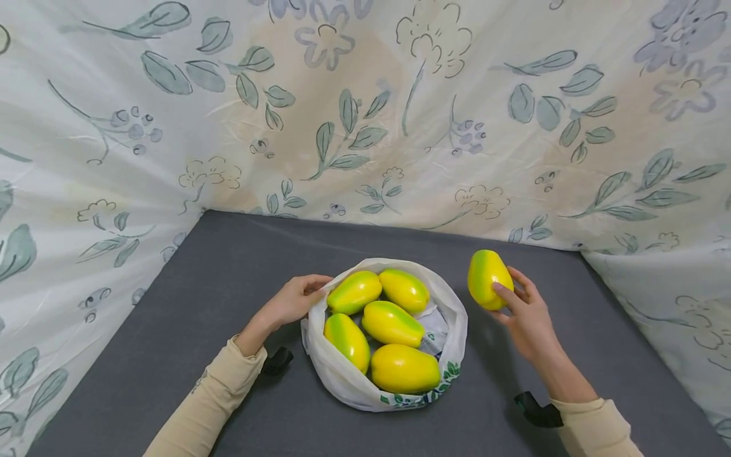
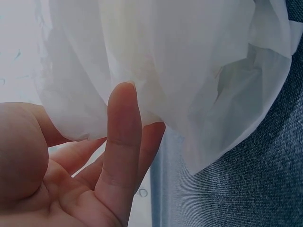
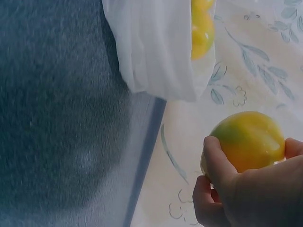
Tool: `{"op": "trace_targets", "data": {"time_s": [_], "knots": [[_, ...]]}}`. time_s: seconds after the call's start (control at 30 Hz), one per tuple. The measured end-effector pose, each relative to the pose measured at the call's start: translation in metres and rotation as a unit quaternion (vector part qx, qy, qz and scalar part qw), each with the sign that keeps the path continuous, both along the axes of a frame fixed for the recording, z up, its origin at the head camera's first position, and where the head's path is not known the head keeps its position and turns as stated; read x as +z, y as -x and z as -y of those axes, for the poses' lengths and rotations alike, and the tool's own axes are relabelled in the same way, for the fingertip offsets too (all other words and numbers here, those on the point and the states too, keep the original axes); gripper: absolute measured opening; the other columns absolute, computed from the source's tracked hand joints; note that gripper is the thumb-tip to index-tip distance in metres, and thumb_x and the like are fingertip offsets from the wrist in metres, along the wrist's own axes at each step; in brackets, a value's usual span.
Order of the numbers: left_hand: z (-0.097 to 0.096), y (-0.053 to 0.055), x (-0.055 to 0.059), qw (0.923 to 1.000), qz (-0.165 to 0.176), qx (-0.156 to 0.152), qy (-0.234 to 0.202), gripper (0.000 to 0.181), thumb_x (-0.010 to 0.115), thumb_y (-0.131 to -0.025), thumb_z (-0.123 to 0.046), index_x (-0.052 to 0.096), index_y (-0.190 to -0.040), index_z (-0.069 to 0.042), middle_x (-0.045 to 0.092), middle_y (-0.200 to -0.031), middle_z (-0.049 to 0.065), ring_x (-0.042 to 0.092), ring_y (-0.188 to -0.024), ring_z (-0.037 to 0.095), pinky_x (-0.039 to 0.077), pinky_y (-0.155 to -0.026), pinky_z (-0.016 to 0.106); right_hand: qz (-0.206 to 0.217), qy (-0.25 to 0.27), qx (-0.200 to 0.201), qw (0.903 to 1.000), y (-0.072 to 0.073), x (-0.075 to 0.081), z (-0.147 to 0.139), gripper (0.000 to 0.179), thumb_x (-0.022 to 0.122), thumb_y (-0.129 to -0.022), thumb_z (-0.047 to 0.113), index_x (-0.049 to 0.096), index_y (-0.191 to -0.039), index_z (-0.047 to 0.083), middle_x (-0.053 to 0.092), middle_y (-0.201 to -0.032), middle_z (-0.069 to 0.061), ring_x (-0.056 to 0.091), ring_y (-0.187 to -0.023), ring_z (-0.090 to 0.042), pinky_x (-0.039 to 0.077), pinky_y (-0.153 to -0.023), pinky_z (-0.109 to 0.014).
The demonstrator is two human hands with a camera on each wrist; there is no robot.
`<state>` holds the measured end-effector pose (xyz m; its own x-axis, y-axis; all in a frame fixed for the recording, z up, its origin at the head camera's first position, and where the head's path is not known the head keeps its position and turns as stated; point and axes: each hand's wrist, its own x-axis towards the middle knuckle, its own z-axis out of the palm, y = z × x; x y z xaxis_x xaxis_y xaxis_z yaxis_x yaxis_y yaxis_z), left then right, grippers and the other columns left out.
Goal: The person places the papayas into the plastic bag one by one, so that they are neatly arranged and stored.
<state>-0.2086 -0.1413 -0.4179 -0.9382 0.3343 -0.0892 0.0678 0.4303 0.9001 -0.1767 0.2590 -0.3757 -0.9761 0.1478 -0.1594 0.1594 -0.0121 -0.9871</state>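
Observation:
A white plastic bag [image 1: 328, 374] with a rolled-down rim stands on the dark table. Inside it lie several yellow-green papayas [image 1: 393, 324]. At the bag's left rim, my left hand [image 1: 291, 299] holds the plastic between thumb and fingers; in the left wrist view one digit lies in front of the white plastic [image 2: 189, 61], others behind it. To the right of the bag and apart from it, my right hand [image 1: 528, 317] grips another papaya [image 1: 488, 279] above the table. The right wrist view shows thumb and fingers around this papaya [image 3: 248, 139].
The dark grey table [image 1: 257, 254] is bordered by a floral cloth [image 1: 365, 127] at the back and both sides. A black strap piece [image 1: 278, 362] is by the left wrist, another black piece [image 1: 537, 411] by the right wrist. Printed leaves mark the bag's front.

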Motion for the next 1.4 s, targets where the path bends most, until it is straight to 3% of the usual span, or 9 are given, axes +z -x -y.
{"op": "trace_targets", "data": {"time_s": [0.37,0.7,0.97,1.4], "knots": [[-0.001,0.0,-0.001,1.0,-0.009,0.002,0.002,0.036,0.05,-0.1,-0.01,0.051,-0.136,-0.003,0.058,-0.12,0.018,0.061,-0.091,0.023,0.053,-0.066,0.034,-0.005,-0.016,0.063,0.9979,-0.008,-0.01,0.014,0.077,0.06,-0.095,0.033,0.012,-0.154,0.017,0.012,-0.149,-0.016,0.035,-0.121,-0.027,0.047,-0.089,-0.03],[-0.001,-0.001,0.002,1.0,-0.003,0.004,0.005,0.037,0.05,-0.1,-0.01,0.05,-0.136,-0.003,0.058,-0.12,0.018,0.061,-0.09,0.023,0.053,-0.065,0.034,0.002,-0.005,0.095,0.9954,-0.015,-0.012,0.024,0.071,0.056,-0.098,0.029,0.014,-0.153,0.016,0.015,-0.149,-0.014,0.036,-0.121,-0.027,0.04,-0.098,-0.045],[0.0,0.0,0.0,1.0,-0.003,-0.001,0.004,0.037,0.05,-0.1,-0.012,0.05,-0.136,-0.003,0.058,-0.12,0.017,0.061,-0.089,0.022,0.053,-0.065,0.034,0.011,-0.014,0.112,0.9936,-0.023,-0.012,0.034,0.068,0.056,-0.098,0.027,0.016,-0.152,0.014,0.023,-0.145,-0.015,0.045,-0.113,-0.024,0.044,-0.095,-0.043],[-0.001,0.001,-0.001,1.0,-0.003,-0.002,0.008,0.038,0.051,-0.1,-0.012,0.05,-0.137,-0.003,0.058,-0.12,0.017,0.061,-0.092,0.023,0.053,-0.065,0.034,0.015,-0.045,0.12,0.9916,-0.026,-0.019,0.043,0.069,0.059,-0.097,0.027,0.018,-0.151,0.014,0.022,-0.146,-0.017,0.042,-0.118,-0.031,0.042,-0.096,-0.047]]}}
